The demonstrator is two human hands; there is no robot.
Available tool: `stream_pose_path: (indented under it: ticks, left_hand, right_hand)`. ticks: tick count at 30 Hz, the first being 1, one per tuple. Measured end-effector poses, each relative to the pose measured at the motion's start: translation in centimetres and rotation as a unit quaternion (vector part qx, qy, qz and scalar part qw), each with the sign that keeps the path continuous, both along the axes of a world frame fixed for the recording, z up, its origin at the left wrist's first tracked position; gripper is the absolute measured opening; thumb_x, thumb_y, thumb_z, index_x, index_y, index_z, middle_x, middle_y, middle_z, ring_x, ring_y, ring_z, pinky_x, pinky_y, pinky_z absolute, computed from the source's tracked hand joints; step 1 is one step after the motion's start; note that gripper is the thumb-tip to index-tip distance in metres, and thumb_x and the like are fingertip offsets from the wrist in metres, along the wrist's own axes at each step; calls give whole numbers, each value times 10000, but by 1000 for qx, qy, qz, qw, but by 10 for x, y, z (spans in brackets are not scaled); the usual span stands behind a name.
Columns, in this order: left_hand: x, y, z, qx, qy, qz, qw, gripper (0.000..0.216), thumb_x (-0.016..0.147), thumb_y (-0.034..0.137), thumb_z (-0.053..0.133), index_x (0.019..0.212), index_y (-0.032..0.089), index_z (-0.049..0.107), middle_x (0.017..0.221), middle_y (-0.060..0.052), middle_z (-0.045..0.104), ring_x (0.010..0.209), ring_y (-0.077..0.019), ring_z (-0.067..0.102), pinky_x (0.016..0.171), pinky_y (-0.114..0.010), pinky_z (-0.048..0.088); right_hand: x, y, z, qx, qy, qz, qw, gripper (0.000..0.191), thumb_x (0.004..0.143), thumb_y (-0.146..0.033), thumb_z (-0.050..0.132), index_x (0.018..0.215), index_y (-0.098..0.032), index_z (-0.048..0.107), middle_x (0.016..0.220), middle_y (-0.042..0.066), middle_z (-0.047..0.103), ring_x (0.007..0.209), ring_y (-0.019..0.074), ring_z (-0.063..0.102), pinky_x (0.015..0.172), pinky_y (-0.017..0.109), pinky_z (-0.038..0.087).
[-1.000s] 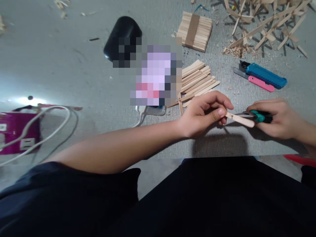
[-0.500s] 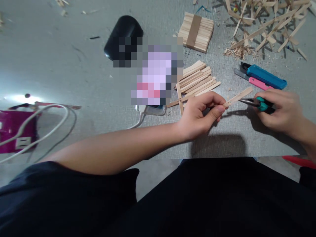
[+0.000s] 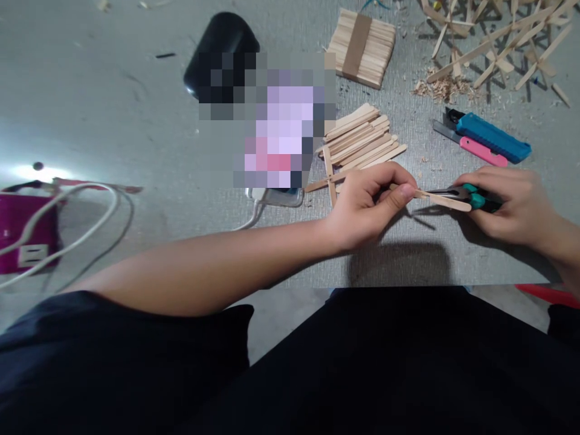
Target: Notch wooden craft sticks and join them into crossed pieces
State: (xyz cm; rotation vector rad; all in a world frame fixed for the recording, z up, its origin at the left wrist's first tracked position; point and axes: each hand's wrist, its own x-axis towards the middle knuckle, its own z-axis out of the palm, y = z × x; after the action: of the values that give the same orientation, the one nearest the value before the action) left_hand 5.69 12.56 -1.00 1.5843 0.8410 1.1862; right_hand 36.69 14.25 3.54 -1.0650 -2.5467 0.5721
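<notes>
Between thumb and fingers, my left hand pinches one end of a flat wooden craft stick, whose other end points right. My right hand is wrapped round the green and black handles of a pair of pliers. The metal jaws lie at the stick, close to my left fingertips; whether they grip it I cannot tell. Behind my left hand lies a pile of loose craft sticks. Two sticks joined as a cross rest by my left wrist, partly hidden.
A blue utility knife and a pink-handled knife lie beyond my right hand. Farther back are a banded stack of sticks, wood shavings and stick frames. A black rounded object, a blurred-out phone and a white cable are leftward.
The craft stick has turned from slanting up and right to slanting slightly down. The pliers' jaws have moved left, from the stick's middle towards my left fingertips. The camera view has shifted slightly.
</notes>
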Motion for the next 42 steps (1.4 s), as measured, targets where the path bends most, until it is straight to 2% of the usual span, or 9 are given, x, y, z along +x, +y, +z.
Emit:
stream_pose_path:
  ticks: [6,11,14,19,23,30,38,42]
  left_hand:
    - [1,-2,2,-26,8,3,1000,525,1126,699,744,921,218,798,656,15,553,578,-116,445,507,-268,354]
    - [2,-3,5,-37,11,4,999,539,1113,721,752,915,222,794,651,14,549,581,-123,442,510,-282,355]
    - [3,-3,7,-50,3,-7,999,534,1085,729,791,903,227,782,617,41,499,540,-110,380,494,-292,339]
    - [4,-5,8,-46,3,-7,999,484,1090,672,808,902,226,786,599,64,451,516,-98,329,486,-294,336]
    - [4,-8,6,-30,10,6,999,393,1133,553,767,933,217,808,610,57,475,516,-95,336,491,-287,340]
    - [3,-11,8,-26,38,15,999,328,1110,476,779,919,214,828,645,13,584,550,-113,421,498,-280,368]
    - [1,-8,7,-38,40,6,998,382,1131,528,738,947,202,814,681,-6,629,598,-128,500,528,-264,437]
    - [1,-7,8,-35,45,5,998,363,1145,488,705,979,187,821,767,-35,726,664,-137,595,593,-262,505]
  right_hand:
    - [-2,-1,4,-17,10,2,1000,272,983,-211,715,1232,-302,774,1008,68,863,828,309,805,688,468,569]
    - [-1,0,4,-22,15,12,1000,329,962,-213,722,1270,-308,785,1019,63,865,835,315,809,691,461,576]
    - [-1,0,4,-24,23,18,999,351,952,-200,718,1279,-295,800,1055,73,868,853,309,802,724,457,591]
    - [-1,-1,5,-32,20,13,999,349,930,-196,720,1252,-281,824,1015,63,856,832,287,782,731,441,575]
    - [-1,-4,7,-45,20,-8,999,340,917,-221,743,1226,-324,840,1029,42,872,850,297,799,743,439,577]
    - [-4,-9,9,-55,3,-19,998,272,972,-259,722,1207,-346,828,1011,35,868,847,295,808,726,451,576]
    - [-4,-7,9,-56,3,-8,998,303,955,-198,716,1222,-304,810,1070,60,884,846,301,809,732,457,579]
    - [-4,-6,7,-41,22,-7,999,279,950,-200,720,1198,-281,820,1053,52,883,838,271,805,723,425,568]
